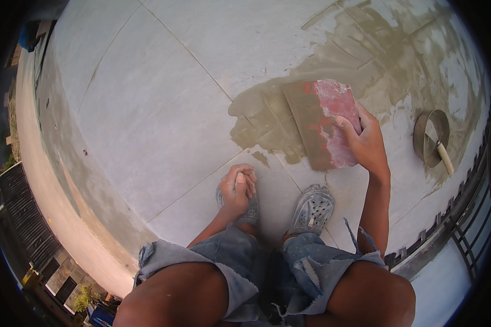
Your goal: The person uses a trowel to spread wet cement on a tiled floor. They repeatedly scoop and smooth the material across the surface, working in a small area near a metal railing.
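Observation:
My right hand point(363, 136) grips a flat red float point(319, 125) smeared with pink residue and brownish grout, held over a wet olive-grey smear point(256, 111) on large pale floor tiles point(153, 98). My left hand point(237, 185) hangs curled closed in front of my left shoe; whether anything is inside it is hidden. To the right, a round shallow pan point(424, 136) sits beside a wooden-handled trowel point(444, 158), whose blade rests over the pan.
My grey perforated clogs point(311, 210) stand on the tiles below my bent knees. A pale raised edge point(46, 180) runs along the left, with a dark gate point(24, 212) and plants beyond. A dark metal railing point(469, 229) borders the right.

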A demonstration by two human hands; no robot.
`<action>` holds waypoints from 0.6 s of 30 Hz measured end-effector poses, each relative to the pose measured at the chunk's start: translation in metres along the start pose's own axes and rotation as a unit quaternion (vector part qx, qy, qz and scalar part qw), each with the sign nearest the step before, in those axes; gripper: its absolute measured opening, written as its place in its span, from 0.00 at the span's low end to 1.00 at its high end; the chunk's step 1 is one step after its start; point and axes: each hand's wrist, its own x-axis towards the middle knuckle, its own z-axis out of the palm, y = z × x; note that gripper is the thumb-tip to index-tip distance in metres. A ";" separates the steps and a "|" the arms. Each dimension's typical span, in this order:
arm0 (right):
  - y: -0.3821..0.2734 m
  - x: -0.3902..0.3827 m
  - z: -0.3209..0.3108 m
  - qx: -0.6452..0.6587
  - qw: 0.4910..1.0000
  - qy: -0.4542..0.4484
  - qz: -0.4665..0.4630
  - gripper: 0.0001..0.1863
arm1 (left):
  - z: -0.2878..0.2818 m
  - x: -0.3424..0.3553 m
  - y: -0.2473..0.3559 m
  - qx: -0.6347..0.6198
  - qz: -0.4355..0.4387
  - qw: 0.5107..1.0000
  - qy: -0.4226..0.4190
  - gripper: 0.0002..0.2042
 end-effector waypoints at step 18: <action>-0.038 -0.062 0.048 -0.205 0.958 -0.150 -0.135 0.20 | -0.002 -0.001 -0.003 0.004 -0.014 0.999 0.033 0.35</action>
